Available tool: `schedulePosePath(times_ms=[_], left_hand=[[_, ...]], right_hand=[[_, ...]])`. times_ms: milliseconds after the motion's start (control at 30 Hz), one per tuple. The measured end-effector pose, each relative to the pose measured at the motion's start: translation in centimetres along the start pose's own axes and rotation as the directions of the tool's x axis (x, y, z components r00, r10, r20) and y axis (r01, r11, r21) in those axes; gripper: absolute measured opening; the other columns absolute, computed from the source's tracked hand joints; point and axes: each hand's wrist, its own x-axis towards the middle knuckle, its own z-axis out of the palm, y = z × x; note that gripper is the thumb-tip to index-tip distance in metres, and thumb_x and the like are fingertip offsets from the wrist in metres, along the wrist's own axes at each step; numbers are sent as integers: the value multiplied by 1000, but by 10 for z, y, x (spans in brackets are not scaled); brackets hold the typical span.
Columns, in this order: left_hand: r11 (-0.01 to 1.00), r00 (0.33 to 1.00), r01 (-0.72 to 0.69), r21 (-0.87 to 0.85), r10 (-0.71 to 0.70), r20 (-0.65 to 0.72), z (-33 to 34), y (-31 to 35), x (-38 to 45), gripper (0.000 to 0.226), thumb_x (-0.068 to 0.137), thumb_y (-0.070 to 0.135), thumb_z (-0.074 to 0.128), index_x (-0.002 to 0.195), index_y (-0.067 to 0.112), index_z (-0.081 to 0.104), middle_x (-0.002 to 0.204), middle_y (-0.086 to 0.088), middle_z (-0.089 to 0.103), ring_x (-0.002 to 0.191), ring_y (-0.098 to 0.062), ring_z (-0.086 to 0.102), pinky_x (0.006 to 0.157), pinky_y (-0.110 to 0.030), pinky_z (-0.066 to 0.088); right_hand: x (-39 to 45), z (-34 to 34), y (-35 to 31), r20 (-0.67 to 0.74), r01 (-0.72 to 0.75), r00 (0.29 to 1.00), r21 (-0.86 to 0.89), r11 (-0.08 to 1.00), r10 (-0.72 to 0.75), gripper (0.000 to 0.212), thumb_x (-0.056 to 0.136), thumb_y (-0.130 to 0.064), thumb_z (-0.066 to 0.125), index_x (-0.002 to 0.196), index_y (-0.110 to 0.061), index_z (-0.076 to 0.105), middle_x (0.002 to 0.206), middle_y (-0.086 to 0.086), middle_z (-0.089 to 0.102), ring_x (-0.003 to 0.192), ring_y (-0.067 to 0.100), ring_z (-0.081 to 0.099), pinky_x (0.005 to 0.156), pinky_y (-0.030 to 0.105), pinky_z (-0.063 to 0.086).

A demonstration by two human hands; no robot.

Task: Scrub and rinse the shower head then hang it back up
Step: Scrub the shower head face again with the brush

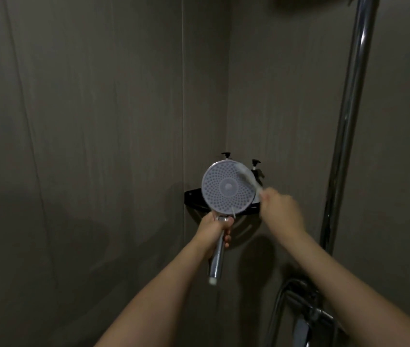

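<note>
Head view: left hand [215, 227] gripping shower head [229, 187] handle just below face; right hand [280, 205] pinching brush [247, 177] against rim.

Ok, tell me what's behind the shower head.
Behind the shower head, a black corner shelf shows at its left edge, with two black pump tops poking above the rim. The bottles themselves and most of the shelf are covered by it.

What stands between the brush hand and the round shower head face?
Nothing visible. The right hand holds a blurred pale brush against the round white nozzle face; the left hand grips the chrome handle.
</note>
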Motion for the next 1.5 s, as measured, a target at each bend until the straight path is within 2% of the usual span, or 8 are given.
schedulePosePath(times_ms=[67, 200, 333, 467, 600, 767, 867, 1500], left_hand=[[1000, 1000, 2, 9, -2, -11, 2, -2, 1, 14, 86, 2, 50, 81, 13, 53, 45, 3, 49, 35, -10, 44, 38, -19, 37], [1000, 1000, 16, -1, -16, 12, 4, -1, -1, 13, 86, 4, 51, 80, 16, 52, 50, 2, 49, 37, -9, 44, 39, -20, 38], [1000, 1000, 6, 5, -6, 2, 6, -2, -2, 13, 86, 2, 49, 83, 14, 53, 53, -1, 48, 37, -10, 44, 39, -19, 38], [1000, 1000, 13, -6, -13, 25, 2, 0, -4, 12, 87, 4, 50, 81, 14, 52, 54, 0, 48, 38, -10, 44, 40, -20, 38], [1000, 1000, 7, 1, -7, 16, 0, -1, -5, 12, 88, 3, 49, 84, 14, 52, 53, 1, 49, 39, -9, 45, 39, -19, 39], [1000, 1000, 16, 12, -17, 19, 1, 0, -10, 15, 88, 2, 47, 79, 14, 49, 57, -3, 45, 39, -10, 42, 39, -19, 37], [1000, 1000, 6, 0, -6, 7, 3, -1, -11, 15, 89, 0, 46, 81, 13, 48, 57, -4, 44, 36, -8, 41, 38, -17, 36], [1000, 1000, 6, -23, -6, 20, 3, 6, -19, 13, 90, 2, 45, 84, 12, 49, 58, -3, 45, 41, -9, 42, 39, -19, 37]], right_hand=[[-18, 15, -8, 162, 175, 972, -22, 984, -169, 26, 96, -30, 35, 93, -13, 55, 67, 5, 58, 61, 26, 59, 48, 24, 30], [-3, 3, 8, 23, -115, 993, -8, 993, 115, 26, 96, -27, 37, 91, -10, 56, 75, 14, 62, 65, 29, 57, 49, 26, 28], [-19, 17, -8, 136, 200, 972, -63, 978, -191, 21, 95, -29, 37, 89, -16, 53, 65, 4, 58, 63, 29, 63, 45, 23, 28], [1, -3, 12, 5, -298, 950, 309, 903, 312, 28, 97, -21, 39, 96, -7, 63, 67, 1, 58, 50, 7, 49, 39, 15, 32], [-17, 8, -6, 98, 94, 990, 107, 990, -104, 25, 97, -26, 37, 93, -12, 58, 71, 10, 63, 62, 29, 62, 49, 25, 35], [-5, -2, 10, 58, -192, 981, 151, 970, 186, 28, 97, -25, 38, 83, -13, 58, 66, 4, 58, 51, 9, 48, 42, 22, 31], [-17, 8, 1, 178, 63, 981, 111, 992, -82, 26, 96, -28, 39, 87, -14, 58, 74, 8, 63, 60, 22, 59, 49, 24, 33], [-20, 17, 26, 199, -17, 980, 119, 993, -7, 26, 97, -28, 38, 93, -12, 58, 66, 3, 54, 57, 22, 54, 49, 26, 33]])
